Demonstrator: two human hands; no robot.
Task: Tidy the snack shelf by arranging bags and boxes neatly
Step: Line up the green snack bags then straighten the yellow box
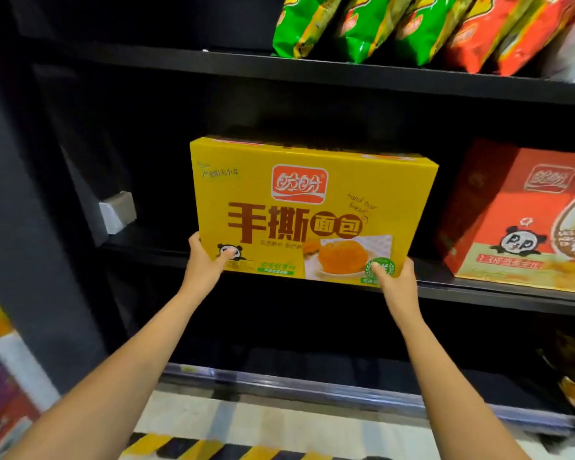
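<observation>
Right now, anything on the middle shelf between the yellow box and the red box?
Nothing: in the head view, only bare dark middle shelf shows between the yellow box and the red box.

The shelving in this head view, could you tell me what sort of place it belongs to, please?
Probably a shop or stockroom snack aisle. Dark shelves carry a row of green and red snack bags, boxed goods such as a red box, and the yellow bread box both hands hold.

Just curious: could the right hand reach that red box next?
Probably yes, once free. The right hand now grips the yellow box; the red box stands apart to its right on the same shelf, with nothing between.
</observation>
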